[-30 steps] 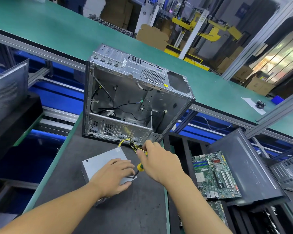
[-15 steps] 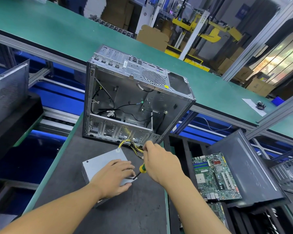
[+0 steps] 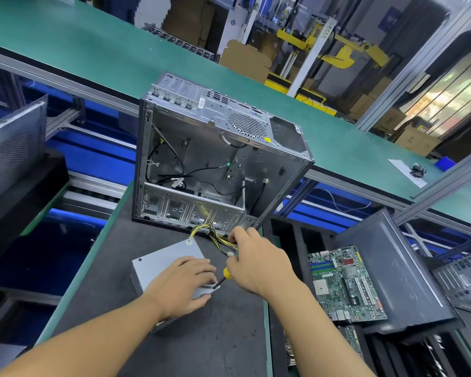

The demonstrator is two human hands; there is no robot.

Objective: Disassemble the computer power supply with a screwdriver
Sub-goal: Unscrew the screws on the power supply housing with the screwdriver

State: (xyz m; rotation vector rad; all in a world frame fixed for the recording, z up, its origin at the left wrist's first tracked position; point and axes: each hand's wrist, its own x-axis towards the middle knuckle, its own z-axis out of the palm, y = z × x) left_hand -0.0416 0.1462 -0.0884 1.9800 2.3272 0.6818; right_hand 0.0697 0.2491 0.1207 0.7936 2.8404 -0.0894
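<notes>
**Slip risk at power supply corner screw**

The power supply [image 3: 163, 259] lies flat on the mat [image 3: 201, 338] just in front of the computer case [image 3: 201, 159]. Its cable bundle [image 3: 215, 238] trails toward the case. Your left hand [image 3: 182, 284] presses flat on the lid, fingers extended, grasping nothing. Your right hand [image 3: 256, 265] is clenched round the screwdriver [image 3: 225, 277], tip at the lid corner. Likely faults: the slanted tip cams out and strikes your left fingertips, or a freed screw rolls off the mat.

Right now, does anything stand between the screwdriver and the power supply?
Nothing visible does. The screwdriver tip sits at the near right corner of the power supply. The left hand rests on top beside the tip, not across it.
</notes>
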